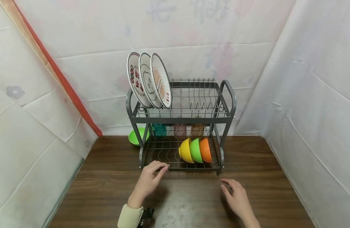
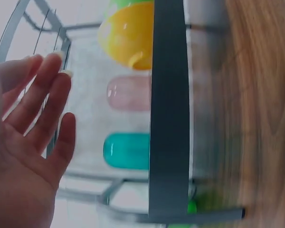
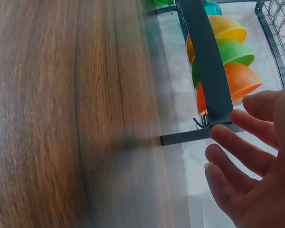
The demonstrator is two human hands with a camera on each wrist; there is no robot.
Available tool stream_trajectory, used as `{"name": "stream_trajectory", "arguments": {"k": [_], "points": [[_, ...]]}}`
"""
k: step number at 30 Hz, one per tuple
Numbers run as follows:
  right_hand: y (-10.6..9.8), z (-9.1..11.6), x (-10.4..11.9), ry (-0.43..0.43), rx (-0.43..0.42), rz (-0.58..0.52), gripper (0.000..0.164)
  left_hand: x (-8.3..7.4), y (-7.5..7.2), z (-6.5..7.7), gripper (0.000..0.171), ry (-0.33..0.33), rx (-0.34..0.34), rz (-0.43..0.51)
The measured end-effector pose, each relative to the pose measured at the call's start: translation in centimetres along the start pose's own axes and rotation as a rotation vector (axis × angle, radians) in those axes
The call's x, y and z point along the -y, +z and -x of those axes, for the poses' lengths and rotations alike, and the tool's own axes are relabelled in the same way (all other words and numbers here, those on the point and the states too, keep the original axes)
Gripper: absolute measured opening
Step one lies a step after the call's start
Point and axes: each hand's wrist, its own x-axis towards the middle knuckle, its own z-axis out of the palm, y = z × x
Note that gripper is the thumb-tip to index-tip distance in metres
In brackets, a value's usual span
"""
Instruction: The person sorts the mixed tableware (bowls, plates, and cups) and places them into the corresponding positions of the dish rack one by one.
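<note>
A two-tier dark grey dish rack (image 1: 181, 120) stands on the wooden table. My left hand (image 1: 150, 177) hovers by the rack's lower front edge, fingers relaxed and holding nothing. Off the rack's front right corner is my right hand (image 1: 234, 198), also bare, with its fingers loosely bent. Yellow (image 1: 185, 151), green (image 1: 196, 150) and orange (image 1: 205, 150) bowls lean nested on their sides at the right of the lower tier. Behind them are a teal cup (image 1: 159, 130), a pinkish cup (image 1: 180, 130) and an amber cup (image 1: 197, 130). In the left wrist view, the yellow bowl (image 2: 128, 35) appears beyond my fingers.
Three patterned plates (image 1: 161, 80) stand upright at the left of the upper tier. A separate green bowl (image 1: 139, 136) sits on the table (image 1: 106, 180) beside the rack's left legs. White cloth (image 1: 192, 63) hangs behind and at both sides.
</note>
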Motion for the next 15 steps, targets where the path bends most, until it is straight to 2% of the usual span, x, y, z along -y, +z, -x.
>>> {"name": "stream_trajectory", "arguments": {"k": [3,7,11,15], "points": [[-0.2,0.0,-0.2,0.015,-0.004,0.001,0.022,0.5,-1.4,0.5,0.018,-0.017,-0.110,0.019],[-0.5,0.0,-0.4,0.029,-0.001,0.010,0.022,1.5,-3.6,1.2,0.021,-0.075,-0.253,0.015],[-0.7,0.0,-0.7,0.031,-0.027,0.029,0.021,2.7,-5.6,1.9,0.017,-0.163,-0.351,-0.007],[-0.9,0.1,-0.9,0.021,-0.054,0.040,0.022,4.7,-6.9,2.0,0.011,-0.245,-0.412,-0.051]]}}
